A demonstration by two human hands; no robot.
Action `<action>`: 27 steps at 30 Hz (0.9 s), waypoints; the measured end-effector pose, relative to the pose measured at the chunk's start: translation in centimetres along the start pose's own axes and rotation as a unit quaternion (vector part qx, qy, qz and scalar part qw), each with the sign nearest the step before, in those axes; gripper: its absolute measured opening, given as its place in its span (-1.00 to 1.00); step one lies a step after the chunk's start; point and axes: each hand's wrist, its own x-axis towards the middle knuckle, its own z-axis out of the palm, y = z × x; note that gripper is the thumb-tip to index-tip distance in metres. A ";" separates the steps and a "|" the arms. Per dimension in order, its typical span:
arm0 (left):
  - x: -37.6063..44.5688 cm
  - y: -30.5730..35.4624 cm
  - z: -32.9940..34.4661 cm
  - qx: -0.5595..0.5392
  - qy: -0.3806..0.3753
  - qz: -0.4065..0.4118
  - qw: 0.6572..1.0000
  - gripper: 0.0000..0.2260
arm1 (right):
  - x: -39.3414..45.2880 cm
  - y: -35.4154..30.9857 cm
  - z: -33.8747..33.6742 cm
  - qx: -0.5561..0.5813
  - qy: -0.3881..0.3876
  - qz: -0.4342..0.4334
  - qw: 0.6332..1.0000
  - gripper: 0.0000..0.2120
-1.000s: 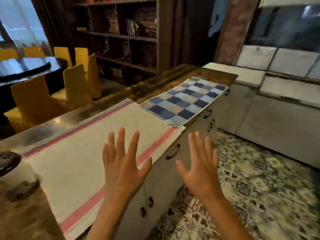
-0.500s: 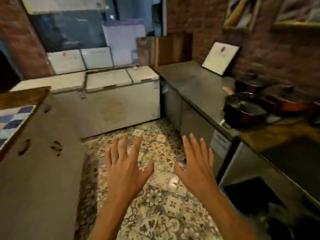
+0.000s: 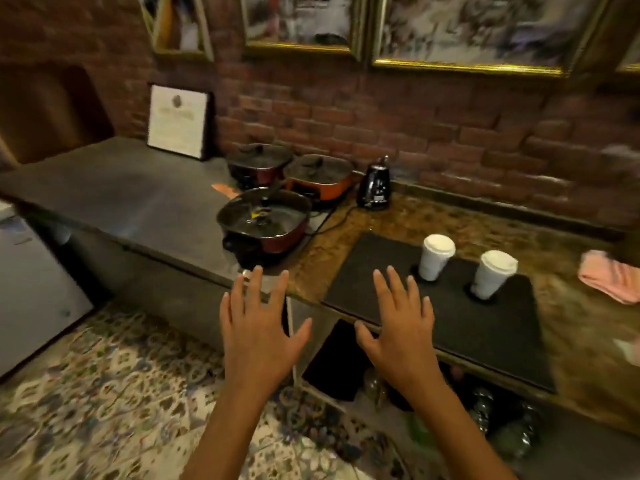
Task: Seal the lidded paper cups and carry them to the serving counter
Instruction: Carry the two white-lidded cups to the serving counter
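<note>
White cups (image 3: pixel 434 257), black mat (image 3: pixel 450 306)

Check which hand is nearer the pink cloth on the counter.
Right. The right hand hovers over the black mat, well left of the pink cloth; the left hand is farther left, at the counter edge.

Both hands out in front, palms down, fingers spread and straight: left hand (image 3: pixel 258 336), right hand (image 3: pixel 401 332), empty.

Left hand (image 3: pixel 258 336) and right hand (image 3: pixel 401 332), fingers spread, holding nothing. Two lidded paper cups (image 3: pixel 434 258) (image 3: pixel 491 274) stand upright on a dark mat (image 3: pixel 485 327).
</note>
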 end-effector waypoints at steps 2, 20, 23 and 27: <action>2.9 1.4 2.2 -0.022 -0.006 0.024 0.999 -0.28 | 1.7 2.1 0.0 -0.016 0.011 0.032 0.999 -0.17; 18.2 22.0 22.5 -0.053 -0.120 0.164 0.978 -0.19 | 10.7 26.4 0.4 -0.049 0.032 0.280 0.958 -0.15; 20.3 25.1 25.3 -0.052 -0.127 0.150 0.979 -0.19 | 13.2 30.5 0.7 -0.027 0.024 0.277 0.960 -0.17; 22.3 28.4 28.5 -0.079 -0.152 0.115 0.978 -0.19 | 15.8 35.3 1.3 -0.002 0.004 0.289 0.957 -0.20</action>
